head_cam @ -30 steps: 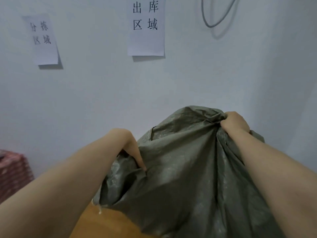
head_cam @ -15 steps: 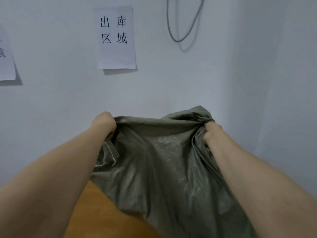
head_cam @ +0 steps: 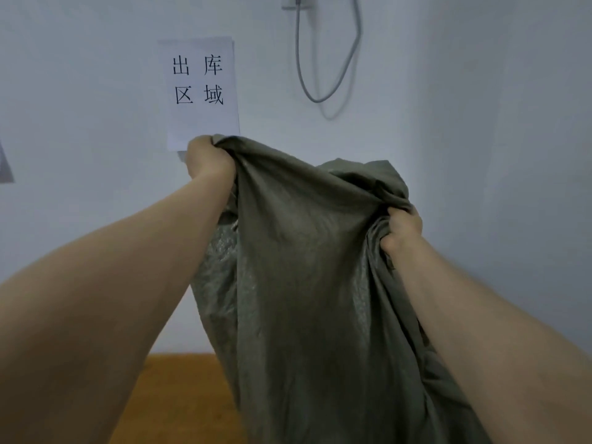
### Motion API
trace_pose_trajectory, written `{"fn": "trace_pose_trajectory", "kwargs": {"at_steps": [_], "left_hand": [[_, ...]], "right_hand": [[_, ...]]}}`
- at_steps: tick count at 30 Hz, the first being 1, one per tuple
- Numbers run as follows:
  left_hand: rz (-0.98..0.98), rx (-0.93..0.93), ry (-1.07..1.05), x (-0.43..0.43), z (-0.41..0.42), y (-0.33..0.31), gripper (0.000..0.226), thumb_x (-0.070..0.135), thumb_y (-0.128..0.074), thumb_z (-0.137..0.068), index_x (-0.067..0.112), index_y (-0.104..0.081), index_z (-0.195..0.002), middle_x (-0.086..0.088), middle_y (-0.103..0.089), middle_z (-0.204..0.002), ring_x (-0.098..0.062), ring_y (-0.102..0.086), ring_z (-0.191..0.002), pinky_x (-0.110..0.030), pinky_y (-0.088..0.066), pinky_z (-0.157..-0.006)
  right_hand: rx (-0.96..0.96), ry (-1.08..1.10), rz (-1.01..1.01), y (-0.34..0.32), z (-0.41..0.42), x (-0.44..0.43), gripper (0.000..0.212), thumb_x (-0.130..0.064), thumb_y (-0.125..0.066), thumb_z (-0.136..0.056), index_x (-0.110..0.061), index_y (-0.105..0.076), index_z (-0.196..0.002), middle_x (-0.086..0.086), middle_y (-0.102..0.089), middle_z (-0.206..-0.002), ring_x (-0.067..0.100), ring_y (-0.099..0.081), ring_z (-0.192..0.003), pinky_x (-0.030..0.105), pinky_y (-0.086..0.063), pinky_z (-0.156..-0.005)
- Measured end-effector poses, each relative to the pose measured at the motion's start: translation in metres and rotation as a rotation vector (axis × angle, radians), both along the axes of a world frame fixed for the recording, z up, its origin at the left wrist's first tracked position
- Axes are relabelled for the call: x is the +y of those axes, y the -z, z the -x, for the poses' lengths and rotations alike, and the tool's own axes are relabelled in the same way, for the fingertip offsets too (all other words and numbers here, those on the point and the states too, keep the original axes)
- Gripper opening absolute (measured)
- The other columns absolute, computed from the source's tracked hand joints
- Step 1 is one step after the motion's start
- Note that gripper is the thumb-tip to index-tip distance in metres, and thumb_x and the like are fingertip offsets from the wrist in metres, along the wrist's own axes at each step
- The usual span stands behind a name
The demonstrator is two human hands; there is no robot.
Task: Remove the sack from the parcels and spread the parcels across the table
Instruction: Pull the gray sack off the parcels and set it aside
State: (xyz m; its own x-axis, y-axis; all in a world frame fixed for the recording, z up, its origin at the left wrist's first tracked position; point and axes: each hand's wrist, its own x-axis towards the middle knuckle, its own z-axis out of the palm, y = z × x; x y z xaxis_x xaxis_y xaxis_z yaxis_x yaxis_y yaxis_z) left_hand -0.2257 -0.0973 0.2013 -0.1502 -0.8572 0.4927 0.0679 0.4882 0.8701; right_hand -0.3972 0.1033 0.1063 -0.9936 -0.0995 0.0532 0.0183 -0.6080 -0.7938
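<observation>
The left grip has risen well above the right grip. Each clenches bunched cloth of the limp olive-green woven sack, which hangs over the orange-brown wooden worktop. Sack removal appears under way, with the parcels hidden. The next move likely calls for lifting the sack clear.

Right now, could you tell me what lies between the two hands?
In the head view, only the sack, bunched, spans from left hand to right hand.
</observation>
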Motion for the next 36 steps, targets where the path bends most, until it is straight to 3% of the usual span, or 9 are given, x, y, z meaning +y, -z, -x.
{"fn": "trace_pose_trajectory", "kwargs": {"at_steps": [3,7,11,17,21,24,28,31,36], "left_hand": [[0.031,-0.119,-0.014,0.002,0.006,0.022,0.029,0.001,-0.039,-0.091,0.0,-0.068,-0.094,-0.018,-0.066,-0.097,-0.03,-0.061,-0.097,-0.037,-0.047,-0.085],[-0.026,-0.178,-0.005,0.005,0.008,0.037,0.033,-0.003,-0.036,-0.089,0.01,-0.046,-0.06,-0.002,-0.038,-0.06,-0.015,-0.035,-0.058,-0.029,-0.034,-0.069],[0.061,-0.075,0.046,0.012,0.002,0.012,0.032,-0.005,-0.035,-0.083,0.002,-0.066,-0.086,-0.021,-0.064,-0.085,-0.032,-0.062,-0.088,-0.037,-0.043,-0.069],[0.247,-0.027,0.126,0.036,0.013,-0.005,0.054,-0.011,-0.026,-0.073,0.005,-0.067,-0.104,-0.021,-0.066,-0.108,-0.034,-0.061,-0.102,-0.04,-0.05,-0.081],[0.221,-0.149,0.179,0.044,0.029,0.025,0.047,-0.011,-0.029,-0.072,0.008,-0.066,-0.093,-0.015,-0.064,-0.093,-0.023,-0.058,-0.088,-0.031,-0.045,-0.075],[0.219,-0.199,0.181,0.047,0.034,0.029,0.038,-0.011,-0.031,-0.071,0.009,-0.062,-0.081,-0.011,-0.055,-0.081,-0.018,-0.051,-0.082,-0.026,-0.039,-0.071],[0.257,-0.13,0.182,0.049,0.031,0.008,0.042,-0.011,-0.027,-0.067,0.008,-0.062,-0.081,-0.008,-0.054,-0.074,-0.019,-0.052,-0.079,-0.027,-0.039,-0.068],[0.336,-0.178,0.196,0.054,0.028,0.012,0.05,-0.011,-0.027,-0.07,0.014,-0.063,-0.094,-0.01,-0.062,-0.09,-0.022,-0.057,-0.09,-0.027,-0.041,-0.076],[0.352,-0.517,0.258,0.054,0.036,0.077,0.061,-0.001,-0.039,-0.072,0.022,-0.061,-0.124,-0.009,-0.06,-0.129,-0.03,-0.053,-0.122,-0.04,-0.04,-0.106]], "right_hand": [[-0.065,0.056,-0.109,0.028,0.004,0.013,0.026,0.0,-0.054,-0.09,-0.01,-0.061,-0.112,0.01,-0.062,-0.103,0.026,-0.059,-0.089,0.031,-0.049,-0.087],[-0.185,0.041,-0.049,0.045,0.005,0.016,0.018,0.006,-0.054,-0.086,-0.006,-0.062,-0.098,0.008,-0.06,-0.086,0.02,-0.052,-0.068,0.027,-0.047,-0.076],[-0.094,0.076,0.038,0.016,0.008,0.017,0.025,0.008,-0.049,-0.087,-0.005,-0.063,-0.103,0.009,-0.06,-0.091,0.021,-0.054,-0.072,0.029,-0.048,-0.08],[-0.021,0.198,0.048,0.01,0.02,0.048,0.028,0.005,-0.052,-0.088,-0.008,-0.064,-0.109,0.008,-0.061,-0.092,0.023,-0.058,-0.085,0.029,-0.049,-0.081],[-0.139,0.213,-0.012,0.047,0.028,0.065,0.02,0.006,-0.057,-0.085,-0.014,-0.058,-0.083,0.012,-0.061,-0.102,0.024,-0.058,-0.087,0.033,-0.05,-0.087],[-0.184,0.202,0.027,0.054,0.032,0.072,0.024,0.009,-0.054,-0.083,-0.012,-0.061,-0.093,0.016,-0.064,-0.107,0.024,-0.057,-0.083,0.039,-0.052,-0.089],[-0.055,0.192,0.029,0.031,0.03,0.077,0.028,0.005,-0.054,-0.086,-0.011,-0.062,-0.108,0.006,-0.061,-0.086,0.023,-0.058,-0.088,0.03,-0.051,-0.083],[-0.013,0.229,-0.13,0.032,0.033,0.085,0.027,0.0,-0.057,-0.088,-0.006,-0.06,-0.114,0.01,-0.061,-0.1,0.023,-0.057,-0.089,0.027,-0.048,-0.082],[-0.202,0.208,-0.523,0.087,0.044,0.106,0.05,0.012,-0.065,-0.071,0.008,-0.058,-0.121,0.014,-0.063,-0.111,0.029,-0.058,-0.09,0.04,-0.05,-0.092]]}}
